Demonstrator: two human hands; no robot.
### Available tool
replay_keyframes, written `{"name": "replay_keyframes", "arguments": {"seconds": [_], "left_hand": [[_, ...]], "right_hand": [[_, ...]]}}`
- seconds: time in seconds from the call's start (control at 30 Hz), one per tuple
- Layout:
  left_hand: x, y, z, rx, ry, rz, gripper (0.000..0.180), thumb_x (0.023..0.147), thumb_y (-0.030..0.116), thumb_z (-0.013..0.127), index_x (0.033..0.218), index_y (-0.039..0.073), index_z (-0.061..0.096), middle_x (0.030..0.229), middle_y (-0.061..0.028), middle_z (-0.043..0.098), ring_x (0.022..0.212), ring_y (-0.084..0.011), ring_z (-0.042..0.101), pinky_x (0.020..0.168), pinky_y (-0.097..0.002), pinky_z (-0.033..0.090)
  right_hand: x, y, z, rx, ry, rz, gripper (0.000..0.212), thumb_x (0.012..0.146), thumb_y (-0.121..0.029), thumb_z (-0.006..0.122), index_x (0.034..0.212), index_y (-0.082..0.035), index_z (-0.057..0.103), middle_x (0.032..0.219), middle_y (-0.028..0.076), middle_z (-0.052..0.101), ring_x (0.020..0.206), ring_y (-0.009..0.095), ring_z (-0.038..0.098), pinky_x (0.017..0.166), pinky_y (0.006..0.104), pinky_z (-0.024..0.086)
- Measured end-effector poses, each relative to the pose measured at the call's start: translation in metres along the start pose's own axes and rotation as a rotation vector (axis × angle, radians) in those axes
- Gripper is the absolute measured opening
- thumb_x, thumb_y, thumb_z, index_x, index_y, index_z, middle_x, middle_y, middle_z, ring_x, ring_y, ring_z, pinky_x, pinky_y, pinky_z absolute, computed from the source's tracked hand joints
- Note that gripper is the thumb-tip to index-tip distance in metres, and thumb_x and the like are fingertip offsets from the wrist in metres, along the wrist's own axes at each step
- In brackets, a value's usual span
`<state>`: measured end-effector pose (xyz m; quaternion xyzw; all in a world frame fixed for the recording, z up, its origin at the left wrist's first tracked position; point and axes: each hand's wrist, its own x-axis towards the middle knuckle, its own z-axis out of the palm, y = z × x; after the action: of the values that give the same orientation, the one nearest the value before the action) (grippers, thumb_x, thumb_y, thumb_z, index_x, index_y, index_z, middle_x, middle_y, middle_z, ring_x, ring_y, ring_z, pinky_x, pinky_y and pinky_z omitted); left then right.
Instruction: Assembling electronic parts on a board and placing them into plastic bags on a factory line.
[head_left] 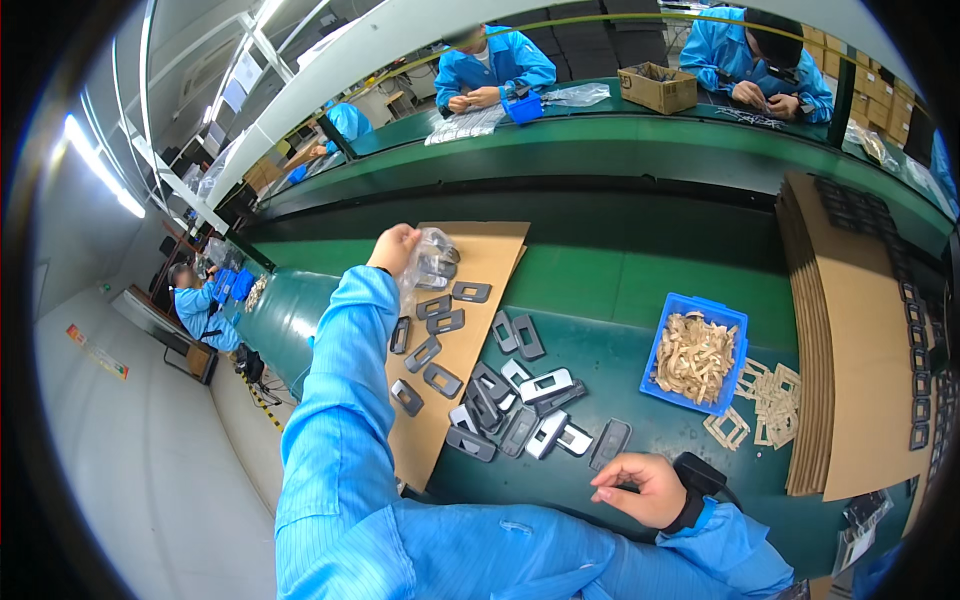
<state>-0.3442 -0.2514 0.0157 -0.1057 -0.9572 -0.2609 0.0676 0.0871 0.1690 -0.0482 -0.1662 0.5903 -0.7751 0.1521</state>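
The hands are well apart; the left hand (396, 249) pinches a clear plastic bag (436, 258), dark parts visible inside, on the far end of a cardboard sheet (425, 445); the right hand (645, 490), fingers loosely curled and empty, is near a dark frame (611, 444) on the green table (560, 492); rightward, a blue tray (738, 350) holds beige pieces (695, 360).

Wall strip (97, 352): red, yellow and green sign on the pale wall at far left; its print is too small to read.
Sheets (240, 76): pale papers hanging at upper left; any writing on them is illegible.
Readable words or numbers: none.
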Motion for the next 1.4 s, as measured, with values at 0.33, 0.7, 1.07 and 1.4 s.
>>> {"name": "replay_keyframes", "arguments": {"seconds": [0.33, 0.7, 1.07, 1.4], "left_hand": [[-0.006, 0.002, -0.03, 0.173, 0.179, 0.033, 0.029, 0.097, 0.029, 0.063, 0.092, 0.001, 0.067, 0.074, -0.011, 0.064, 0.07, -0.019, 0.058, 0.067, -0.037, 0.048], [-0.023, -0.011, -0.056, 0.25, 0.266, 0.015, 0.033, 0.096, 0.031, 0.063, 0.091, -0.002, 0.067, 0.075, -0.017, 0.065, 0.068, -0.027, 0.06, 0.065, -0.0395, 0.047], [-0.061, -0.021, -0.054, 0.221, 0.034, 0.101, 0.009, 0.087, 0.01, 0.068, 0.084, 0.005, 0.061, 0.079, -0.009, 0.069, 0.075, -0.0213, 0.064, 0.068, -0.0345, 0.05], [-0.121, 0.044, -0.034, 0.506, -0.38, -0.2, 0.067, 0.084, 0.053, 0.072, 0.134, 0.012, 0.054, 0.124, -0.0253, 0.063, 0.121, -0.0379, 0.058, 0.101, -0.0422, 0.045]], "right_hand": [[-0.001, 0.001, 0.001, 0.016, 0.02, 0.008, 0.012, 0.092, -0.001, 0.065, 0.103, 0.003, 0.065, 0.09, 0.008, 0.071, 0.086, 0.012, 0.069, 0.079, 0.0262, 0.054], [-0.001, 0.005, 0.001, 0.022, 0.018, -0.005, 0.013, 0.092, -0.001, 0.066, 0.104, 0.004, 0.064, 0.09, 0.008, 0.071, 0.086, 0.013, 0.069, 0.079, 0.0265, 0.054], [0.0, 0.004, 0.001, -0.011, 0.007, -0.012, 0.013, 0.093, -0.003, 0.065, 0.104, 0.003, 0.065, 0.09, 0.008, 0.071, 0.086, 0.013, 0.069, 0.078, 0.0261, 0.054], [-0.001, 0.004, 0.002, 0.003, 0.003, -0.007, 0.012, 0.092, -0.002, 0.066, 0.103, 0.003, 0.065, 0.091, 0.008, 0.071, 0.086, 0.013, 0.069, 0.079, 0.0263, 0.054]]}}
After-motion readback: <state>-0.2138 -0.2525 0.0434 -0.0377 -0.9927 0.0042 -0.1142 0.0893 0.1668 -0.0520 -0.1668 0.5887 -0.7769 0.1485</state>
